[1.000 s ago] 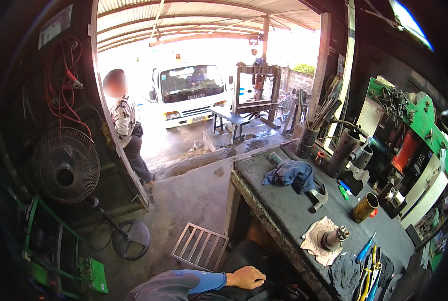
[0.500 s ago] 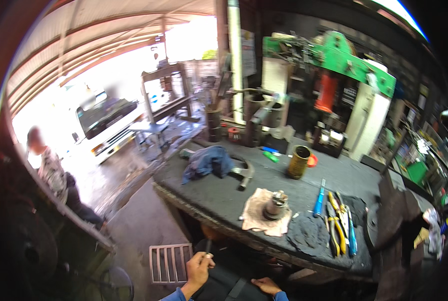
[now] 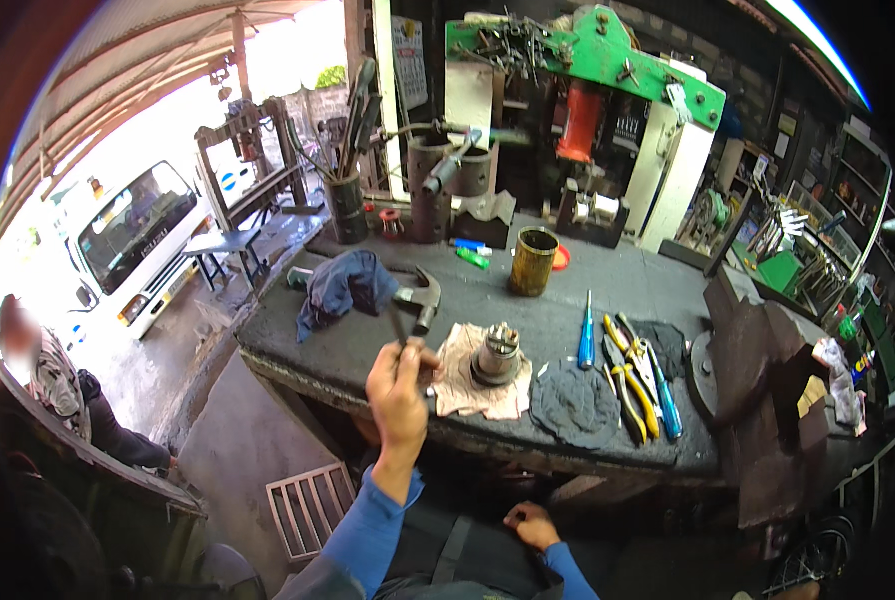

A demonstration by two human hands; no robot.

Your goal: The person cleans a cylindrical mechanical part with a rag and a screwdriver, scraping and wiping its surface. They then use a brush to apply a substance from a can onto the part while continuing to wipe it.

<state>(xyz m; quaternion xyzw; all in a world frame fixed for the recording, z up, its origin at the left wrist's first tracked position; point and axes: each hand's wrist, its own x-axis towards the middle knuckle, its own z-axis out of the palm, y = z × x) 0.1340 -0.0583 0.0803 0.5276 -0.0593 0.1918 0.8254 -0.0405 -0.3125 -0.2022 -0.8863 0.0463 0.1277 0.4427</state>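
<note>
Raised at the front edge of the workbench, my left hand (image 3: 399, 392) is closed round a slim dark rod-like tool (image 3: 398, 326) that points upward; its exact kind does not show. My right hand (image 3: 533, 524) rests low by my lap, fingers curled in, with nothing visible in it. Just right of my left hand, a metal machine part (image 3: 496, 357) stands upright on a stained cloth (image 3: 454, 385). A hammer (image 3: 424, 298) lies beyond, partly under a crumpled blue rag (image 3: 344, 287).
Right of the part lie a dark rag (image 3: 575, 402), a blue screwdriver (image 3: 586, 340) and yellow-handled pliers (image 3: 639, 388). Farther back are a rusty can (image 3: 533, 262) and a green press frame (image 3: 607, 50). A person (image 3: 52, 390) sits at the left, near a white truck (image 3: 132, 245).
My left hand has risen from below the bench edge to beside the cloth, still holding the dark tool. My right hand stays low. The view has shifted, so the bench appears higher and farther left.
</note>
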